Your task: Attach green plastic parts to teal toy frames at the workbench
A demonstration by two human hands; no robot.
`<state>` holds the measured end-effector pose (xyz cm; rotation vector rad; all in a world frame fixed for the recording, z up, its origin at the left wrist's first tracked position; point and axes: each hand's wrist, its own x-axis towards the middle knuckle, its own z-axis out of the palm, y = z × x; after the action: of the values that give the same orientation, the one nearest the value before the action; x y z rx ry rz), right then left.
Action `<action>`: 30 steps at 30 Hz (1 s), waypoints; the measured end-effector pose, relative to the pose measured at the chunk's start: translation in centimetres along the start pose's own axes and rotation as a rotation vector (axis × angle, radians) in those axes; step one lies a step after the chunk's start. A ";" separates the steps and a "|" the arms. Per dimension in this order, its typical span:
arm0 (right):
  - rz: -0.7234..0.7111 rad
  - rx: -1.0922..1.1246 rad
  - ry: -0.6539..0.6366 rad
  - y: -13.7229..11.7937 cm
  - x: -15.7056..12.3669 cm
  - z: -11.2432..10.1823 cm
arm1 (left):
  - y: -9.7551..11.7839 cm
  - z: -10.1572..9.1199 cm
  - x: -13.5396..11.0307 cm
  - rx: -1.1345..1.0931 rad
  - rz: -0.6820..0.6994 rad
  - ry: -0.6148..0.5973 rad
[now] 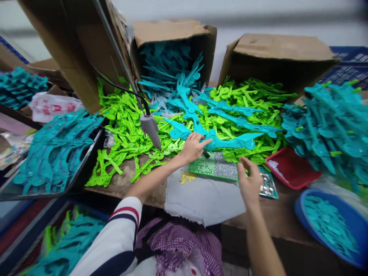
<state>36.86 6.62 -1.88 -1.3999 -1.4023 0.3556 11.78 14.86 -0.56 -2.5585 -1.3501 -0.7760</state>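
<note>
My left hand (194, 148) is closed on a bright teal plastic part (230, 141), long and wing-shaped with round hubs, its index finger stretched along the part. A small black piece (206, 154) shows just below these fingers. Beneath lies a green perforated tray (202, 167), its right half covered with small silvery pieces. My right hand (250, 179) hovers at the tray's right end, thumb and index finger curled close together; whatever they may pinch is too small to make out. Partly behind this hand is a small green tray (268, 184) of shiny round metal pieces.
A grey electric screwdriver (151, 130) hangs left of centre. Lime-green parts (123, 130) heap around it. Cardboard boxes (172, 30) stand behind. At right are a red tray (293, 168), a blue basin (304, 214) and stacked teal parts (339, 126). A black tray (86, 163) is left.
</note>
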 end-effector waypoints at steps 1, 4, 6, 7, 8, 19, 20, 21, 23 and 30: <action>0.169 0.173 0.022 -0.2 -2.3 1.1 | 0.9 -1.0 -0.8 -0.012 0.033 0.052; 0.455 0.618 0.060 -1.9 -6.0 2.9 | 3.7 -3.8 -3.7 -0.119 0.154 0.192; 0.435 0.753 0.035 -4.1 -6.7 3.2 | 5.5 -5.3 -5.7 -0.238 0.173 0.237; 0.398 0.763 0.009 -5.4 -6.9 3.2 | 6.4 -6.0 -6.6 -0.306 0.148 0.245; 0.364 0.739 -0.024 -6.7 -7.2 3.3 | 7.2 -6.5 -7.5 -0.376 0.102 0.243; -0.066 0.000 -1.106 -8.9 -2.6 -4.8 | 10.9 -9.6 -19.0 -0.595 -0.085 0.107; -0.137 -0.138 -1.294 -8.0 -2.0 -5.3 | 10.7 -9.6 -20.4 -0.525 -0.067 0.142; -0.200 -0.275 -1.451 -7.3 -1.9 -5.3 | 10.5 -9.4 -21.7 -0.450 -0.038 0.170; -0.290 -0.505 -1.677 -6.1 -3.0 -3.9 | 9.9 -8.7 -23.5 -0.318 0.037 0.118; -0.461 -0.620 -1.576 -4.5 -5.7 1.3 | 6.8 -4.1 -24.2 -0.131 -0.058 -0.429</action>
<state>31.93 1.13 -1.39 -1.0762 -3.2577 0.8404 4.55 -8.23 -8.63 -2.9187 -1.5363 -0.3400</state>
